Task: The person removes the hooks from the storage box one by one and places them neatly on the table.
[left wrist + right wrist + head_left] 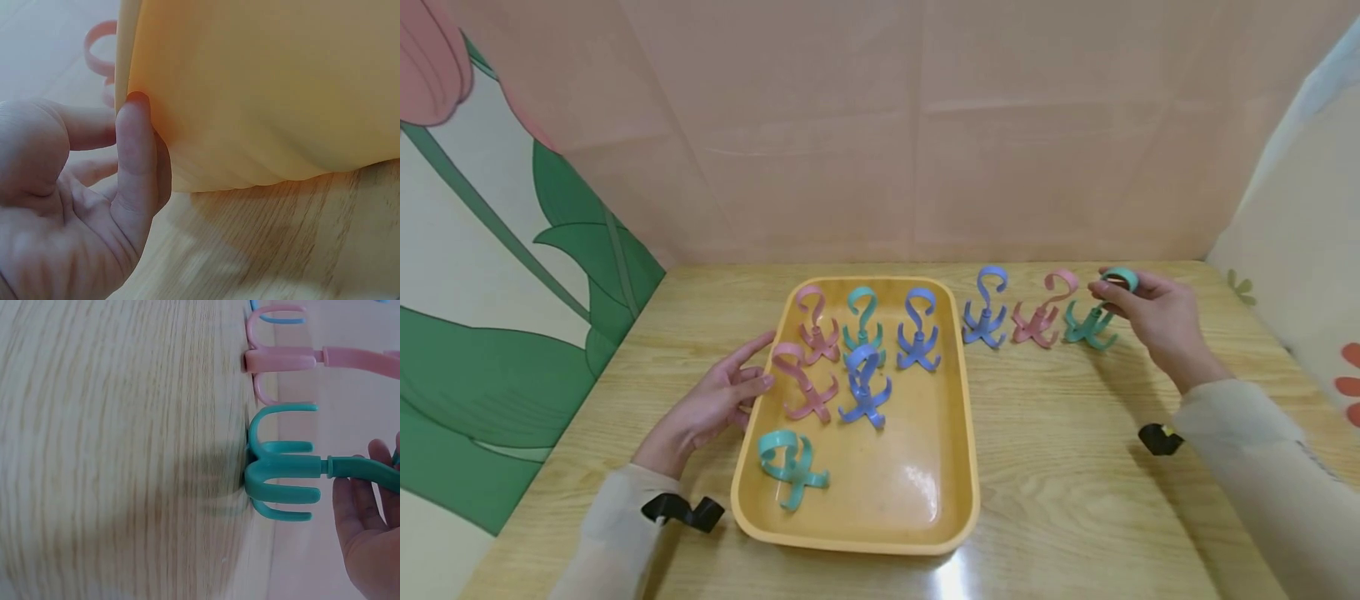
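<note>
My right hand (1165,321) holds a green hook hanger (1092,323) by its curved top, its prongs down at the table. In the right wrist view, the fingers lie around the stem of this green hanger (284,475). Beside it stand a pink hook hanger (1037,323) and a blue one (985,321), both upright. On the other side, my left hand (718,396) grips the left edge of a yellow tray (967,467). The left wrist view shows the fingers (136,156) against the wall of the tray (262,94).
Inside the tray are several more hangers: pink ones (811,398), blue ones (917,342) and green ones, one green hanger (797,473) tipped over near the front. A wooden table (1075,500) lies beneath. A pinkish sheet (917,150) rises behind it, with patterned walls at both sides.
</note>
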`<state>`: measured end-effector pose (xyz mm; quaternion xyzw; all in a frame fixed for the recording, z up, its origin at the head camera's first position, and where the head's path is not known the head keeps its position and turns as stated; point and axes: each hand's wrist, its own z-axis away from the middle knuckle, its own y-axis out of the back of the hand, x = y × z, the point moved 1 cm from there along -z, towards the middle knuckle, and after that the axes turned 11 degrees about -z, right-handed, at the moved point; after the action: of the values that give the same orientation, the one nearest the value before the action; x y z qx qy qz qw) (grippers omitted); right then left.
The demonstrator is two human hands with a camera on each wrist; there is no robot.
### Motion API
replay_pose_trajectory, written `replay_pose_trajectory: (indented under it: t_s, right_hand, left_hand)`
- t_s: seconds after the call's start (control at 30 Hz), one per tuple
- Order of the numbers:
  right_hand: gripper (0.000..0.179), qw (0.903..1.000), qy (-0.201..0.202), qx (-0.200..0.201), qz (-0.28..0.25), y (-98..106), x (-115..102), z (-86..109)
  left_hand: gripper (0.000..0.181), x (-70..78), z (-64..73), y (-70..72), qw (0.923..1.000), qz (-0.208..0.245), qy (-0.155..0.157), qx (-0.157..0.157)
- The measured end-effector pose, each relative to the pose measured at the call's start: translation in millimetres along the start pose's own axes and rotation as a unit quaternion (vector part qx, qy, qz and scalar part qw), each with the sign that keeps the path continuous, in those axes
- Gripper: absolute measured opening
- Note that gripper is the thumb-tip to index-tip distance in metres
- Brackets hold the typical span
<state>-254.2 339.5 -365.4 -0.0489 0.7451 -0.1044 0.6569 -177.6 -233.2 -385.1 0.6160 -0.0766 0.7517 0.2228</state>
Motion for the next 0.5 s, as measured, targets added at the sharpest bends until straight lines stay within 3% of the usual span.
replay_pose_trajectory:
  t_s: [0.23,0.5]
  right_hand:
    - [0.019,0.9999,0.002,-0.011,-0.002,0.5,1.8,-0.4]
    - [0.024,0.9993,-0.009,-0.015,0.032,3.8,1.9,2.0]
  left_hand:
    - [0.069,-0.9,-0.3,0.2,1.0,-0.001,-0.001,0.001]
    - [0.069,0.7,-0.7,-0.8,1.0,-0.001,0.002,0.002]
